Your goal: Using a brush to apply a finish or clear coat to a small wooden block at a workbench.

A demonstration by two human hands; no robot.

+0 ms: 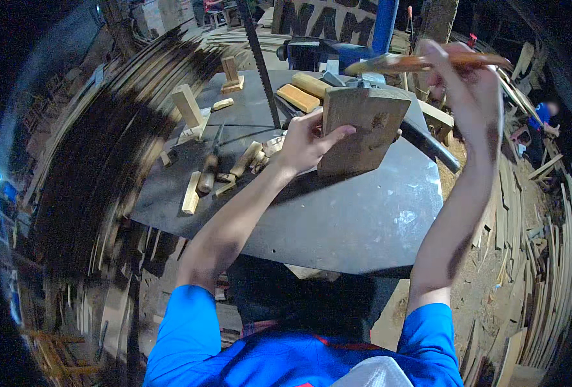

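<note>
My left hand [306,143] grips the left edge of a thick wooden board [363,135], its thumb lying across the face. The board is tilted up over a grey metal tabletop [337,226], and a dark patch marks its upper right. Raised to the right of the board, my right hand [468,87] is closed around a long, tapered, brush-like tool [376,64] with a reddish-brown handle. Motion blurs this tool, so its exact kind is unclear. Its pointed end aims left, above the board's top edge.
A toothed saw blade [260,64] stands upright behind the table. Wood blocks, including an orange-topped one [298,99], and a wooden-handled tool [209,171] lie at left. A black bar [431,145] projects right. Stacked strips [99,142] flank the table; a person [544,116] is far right.
</note>
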